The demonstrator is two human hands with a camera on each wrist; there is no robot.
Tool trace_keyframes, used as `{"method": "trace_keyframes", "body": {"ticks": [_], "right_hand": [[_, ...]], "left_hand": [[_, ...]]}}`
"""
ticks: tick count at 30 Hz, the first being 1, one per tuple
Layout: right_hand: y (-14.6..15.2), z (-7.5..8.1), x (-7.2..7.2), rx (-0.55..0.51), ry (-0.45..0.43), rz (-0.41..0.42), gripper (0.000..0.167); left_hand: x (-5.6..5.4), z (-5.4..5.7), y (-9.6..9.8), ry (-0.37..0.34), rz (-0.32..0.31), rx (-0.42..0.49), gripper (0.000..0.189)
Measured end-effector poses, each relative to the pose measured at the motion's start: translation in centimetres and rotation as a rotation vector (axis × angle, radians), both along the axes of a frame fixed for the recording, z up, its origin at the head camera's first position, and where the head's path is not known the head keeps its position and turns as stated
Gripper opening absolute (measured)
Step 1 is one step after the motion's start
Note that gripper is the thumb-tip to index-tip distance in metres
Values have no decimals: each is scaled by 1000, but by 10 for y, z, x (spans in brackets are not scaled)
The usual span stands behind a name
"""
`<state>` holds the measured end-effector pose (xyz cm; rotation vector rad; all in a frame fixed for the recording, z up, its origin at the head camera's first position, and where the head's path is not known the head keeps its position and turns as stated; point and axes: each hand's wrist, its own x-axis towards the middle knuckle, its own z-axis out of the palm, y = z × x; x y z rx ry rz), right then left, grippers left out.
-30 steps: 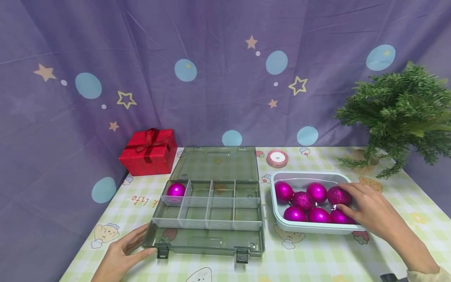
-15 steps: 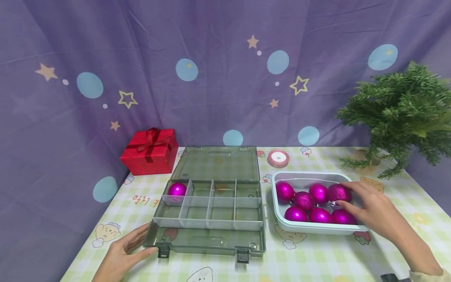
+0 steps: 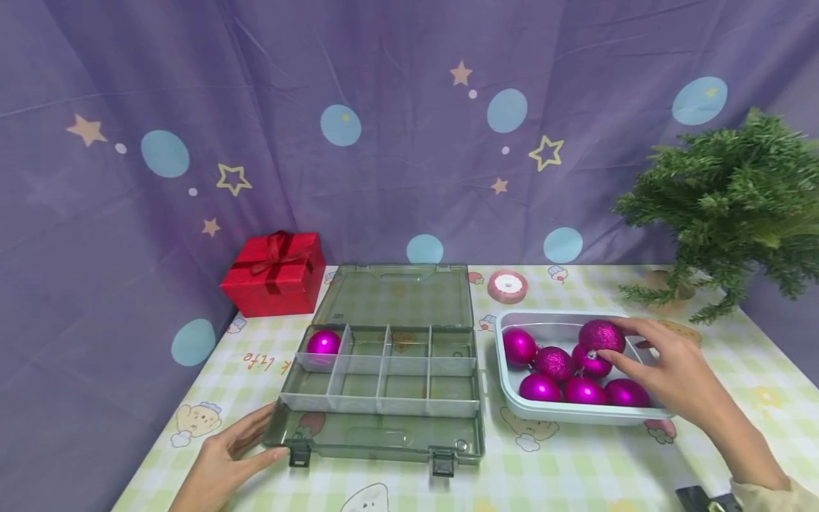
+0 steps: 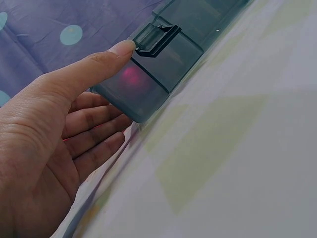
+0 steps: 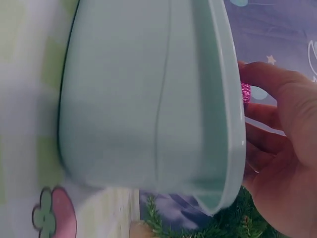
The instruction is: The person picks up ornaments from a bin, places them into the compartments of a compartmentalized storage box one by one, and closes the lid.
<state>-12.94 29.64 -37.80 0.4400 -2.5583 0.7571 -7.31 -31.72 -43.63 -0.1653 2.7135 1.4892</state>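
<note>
My right hand (image 3: 678, 373) pinches a glittery magenta Christmas bauble (image 3: 601, 336) by its side and silver cap, above the other baubles at the right of a pale blue tub (image 3: 512, 409). In the right wrist view the tub wall hides most of that bauble. Smooth and glittery baubles (image 3: 553, 364) lie in the tub. My left hand (image 3: 220, 459) holds the near left corner of a translucent grey-green compartment box (image 3: 384, 434), thumb at the front by the latch, fingers along the side. Its lid (image 3: 393, 295) lies back; one shiny bauble (image 3: 323, 343) sits in the far left compartment.
A red gift box (image 3: 275, 274) with a bow stands at the back left. Behind the tub lies a pink ribbon roll (image 3: 507, 286). An artificial fir tree (image 3: 736, 213) leans in at the right. Black latches (image 3: 443, 462) stick out from the box front, and a dark object (image 3: 697, 499) lies near the right sleeve.
My right hand has lifted the glittery bauble and moved it a little left, so that it now overlaps a smooth bauble in the head view. The left hand stays at the box corner.
</note>
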Motion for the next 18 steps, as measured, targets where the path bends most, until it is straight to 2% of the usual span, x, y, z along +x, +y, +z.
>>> {"method": "trace_keyframes", "body": {"ticks": [6,12,18], "right_hand": [[-12,4,-2,-107,-13,13,51],[-30,8,-8,-157,-21,41,49],[-50,10,-17,-186,11,101,49]], "left_hand": [[-2,2,1,-37,4,-5,80],[-2,2,1,-3,1,-8,79],[-1,0,0,11,0,-5,78]]}}
